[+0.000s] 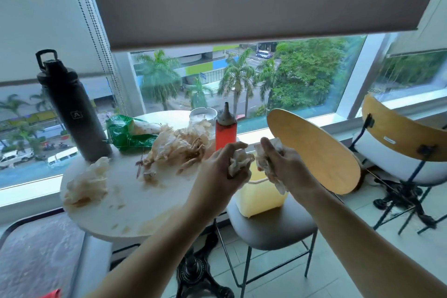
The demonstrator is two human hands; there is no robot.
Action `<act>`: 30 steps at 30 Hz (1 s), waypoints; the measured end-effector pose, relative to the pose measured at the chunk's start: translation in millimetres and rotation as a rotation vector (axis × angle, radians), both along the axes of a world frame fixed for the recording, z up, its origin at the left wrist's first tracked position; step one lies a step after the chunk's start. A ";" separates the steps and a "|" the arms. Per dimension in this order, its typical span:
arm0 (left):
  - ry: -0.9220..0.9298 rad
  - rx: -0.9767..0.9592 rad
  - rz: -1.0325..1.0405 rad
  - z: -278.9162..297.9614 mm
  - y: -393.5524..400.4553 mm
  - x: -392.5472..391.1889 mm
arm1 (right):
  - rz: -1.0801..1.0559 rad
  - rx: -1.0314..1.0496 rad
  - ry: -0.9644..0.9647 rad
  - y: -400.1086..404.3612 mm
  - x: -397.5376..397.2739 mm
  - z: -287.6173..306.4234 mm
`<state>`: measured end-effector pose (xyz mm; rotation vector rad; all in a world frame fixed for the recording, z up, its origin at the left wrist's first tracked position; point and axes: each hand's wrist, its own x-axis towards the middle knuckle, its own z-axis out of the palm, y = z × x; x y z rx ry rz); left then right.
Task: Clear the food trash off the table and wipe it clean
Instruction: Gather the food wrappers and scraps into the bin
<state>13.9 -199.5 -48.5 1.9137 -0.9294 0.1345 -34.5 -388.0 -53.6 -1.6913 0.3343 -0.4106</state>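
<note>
My left hand [222, 164] is closed around a crumpled greasy tissue [238, 163] at the right edge of the round white table [125, 203]. My right hand [283, 164] grips another crumpled tissue wad [262, 157], just right of the left hand. Both hands hover above a pale yellow bin [261, 197] that stands on a chair seat. On the table lie a heap of used tissues and food scraps [179, 147], a crumpled tissue [84, 184] near the left edge, a green plastic wrapper [125, 133], and small crumbs and stains.
A tall black bottle [72, 109] stands at the table's back left. A red sauce bottle [226, 130] and a white bowl [203, 113] sit at the back. A wooden-backed chair [312, 150] holds the bin; a second chair [406, 138] is at the right by the window.
</note>
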 end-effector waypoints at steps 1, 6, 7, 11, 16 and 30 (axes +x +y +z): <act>-0.004 -0.011 -0.005 -1.2 -12.1 -2.1 | -0.009 -0.024 0.004 -13.7 2.3 -3.1; 0.004 -0.019 -0.028 -19.3 -75.3 -1.2 | -0.033 -0.137 0.052 -71.7 16.9 -9.8; 0.019 -0.016 -0.026 -24.5 -84.7 0.9 | -0.004 -0.120 0.044 -79.6 20.2 -10.9; 0.063 -0.015 0.053 -50.1 -128.3 18.0 | 0.042 -0.025 0.051 -123.1 39.1 -26.7; 0.145 -0.015 0.162 -77.0 -165.5 46.4 | 0.014 -0.072 0.139 -161.1 66.4 -43.2; 0.263 0.128 0.313 -129.7 -217.3 100.7 | 0.084 -0.119 0.115 -214.1 120.5 -110.4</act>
